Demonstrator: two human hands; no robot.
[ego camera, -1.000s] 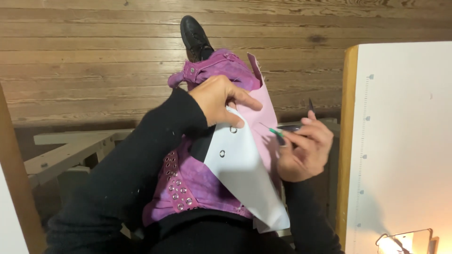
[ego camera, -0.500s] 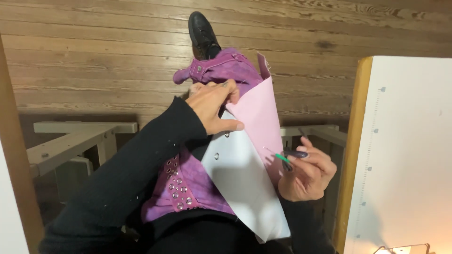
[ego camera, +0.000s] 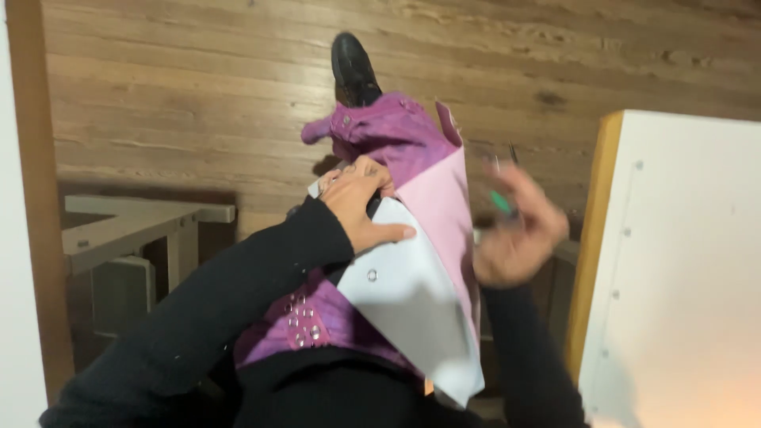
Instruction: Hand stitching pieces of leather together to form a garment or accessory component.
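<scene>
Both hands work over the person's lap, black sleeves running up to them. Her left hand [ego camera: 361,202] lies palm down on a folded sheet of pink and white card [ego camera: 420,277], fingers spread narrow and thumb stretched along the white flap, pressing it against a purple studded garment [ego camera: 317,317] that covers the raised leg. Her right hand [ego camera: 519,230] is blurred, lifted just beside the card's right edge and apart from it; its fingers curl around a thin green-tipped pen [ego camera: 501,202], though the exact grip cannot be told.

Largest around them is the wooden plank floor [ego camera: 198,95], then a white board with a wooden edge [ego camera: 682,261] at the right, then a pale wooden frame [ego camera: 135,226] at the left. Smallest is the black shoe [ego camera: 353,70], poking out past the garment's top.
</scene>
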